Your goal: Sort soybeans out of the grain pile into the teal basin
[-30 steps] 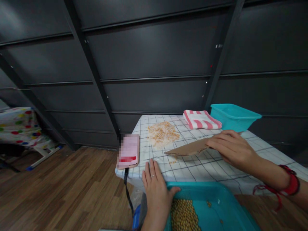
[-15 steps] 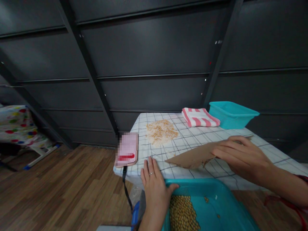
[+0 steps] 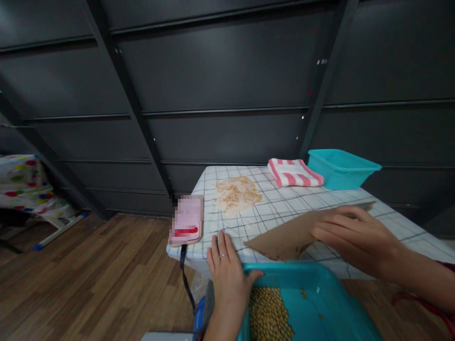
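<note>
My right hand (image 3: 355, 234) grips a torn piece of brown cardboard (image 3: 287, 234), its lower edge at the table's near side, just above the bin. My left hand (image 3: 227, 279) lies with fingers stretched out on the cloth edge, its thumb over the rim of a teal plastic bin (image 3: 298, 268). Inside that bin, a heap of yellow-brown beans (image 3: 270, 312) fills the left part, and a few loose ones sit to the right. Farther back on the checked tablecloth (image 3: 234, 227) is a spread pile of pale yellow beans mixed with white grains (image 3: 238, 193).
A pink-and-white striped towel (image 3: 295, 172) and a second teal bin (image 3: 343, 170) stand at the table's back right. At the left edge lies a pink phone-like item (image 3: 188, 218) with a black strap (image 3: 183, 272) hanging down. A dark panelled wall (image 3: 227, 71) rises behind.
The cardboard's near edge has tipped slightly down toward the bin, along with a small shift of my right hand. My left hand stays in place on the cloth and rim.
</note>
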`<action>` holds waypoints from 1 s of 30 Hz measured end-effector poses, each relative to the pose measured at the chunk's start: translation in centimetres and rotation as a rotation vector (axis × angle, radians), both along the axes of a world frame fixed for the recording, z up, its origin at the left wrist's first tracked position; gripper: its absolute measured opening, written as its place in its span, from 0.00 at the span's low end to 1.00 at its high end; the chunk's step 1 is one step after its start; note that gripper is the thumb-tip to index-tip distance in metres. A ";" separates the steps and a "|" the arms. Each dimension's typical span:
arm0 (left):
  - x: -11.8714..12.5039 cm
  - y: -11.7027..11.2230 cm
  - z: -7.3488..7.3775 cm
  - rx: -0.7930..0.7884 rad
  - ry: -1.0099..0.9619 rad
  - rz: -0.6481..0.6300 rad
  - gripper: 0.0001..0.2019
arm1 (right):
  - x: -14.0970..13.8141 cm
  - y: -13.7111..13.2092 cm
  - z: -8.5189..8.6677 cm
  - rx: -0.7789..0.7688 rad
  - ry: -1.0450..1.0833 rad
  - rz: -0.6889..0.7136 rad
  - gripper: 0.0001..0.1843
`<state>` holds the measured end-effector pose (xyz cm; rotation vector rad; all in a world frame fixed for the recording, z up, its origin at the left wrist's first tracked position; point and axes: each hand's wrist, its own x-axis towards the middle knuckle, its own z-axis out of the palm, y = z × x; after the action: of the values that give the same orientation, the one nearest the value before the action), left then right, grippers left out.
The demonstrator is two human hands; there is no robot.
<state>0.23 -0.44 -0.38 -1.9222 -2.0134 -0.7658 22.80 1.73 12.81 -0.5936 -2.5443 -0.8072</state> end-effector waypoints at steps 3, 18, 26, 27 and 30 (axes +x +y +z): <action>0.0 0.0 0.0 -0.003 0.003 -0.001 0.47 | 0.2 -0.4 0.0 -0.063 0.000 -0.024 0.16; 0.0 -0.1 0.2 -0.050 -0.039 -0.019 0.45 | 0.5 -1.0 0.6 -0.095 0.021 -0.108 0.14; 0.1 -0.1 0.3 -0.046 -0.034 -0.018 0.44 | -1.4 -1.3 1.6 -0.128 0.010 -0.072 0.14; 0.1 -0.1 0.3 -0.046 -0.035 -0.020 0.44 | -1.4 -1.4 1.6 -0.146 0.012 -0.079 0.14; 0.0 0.0 0.2 -0.048 -0.054 -0.022 0.45 | -1.3 -1.8 1.5 -0.177 0.019 -0.083 0.14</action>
<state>0.23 -0.47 -0.15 -1.9733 -2.0639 -0.7900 21.50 -0.04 14.30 -0.7627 -2.6056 -0.6038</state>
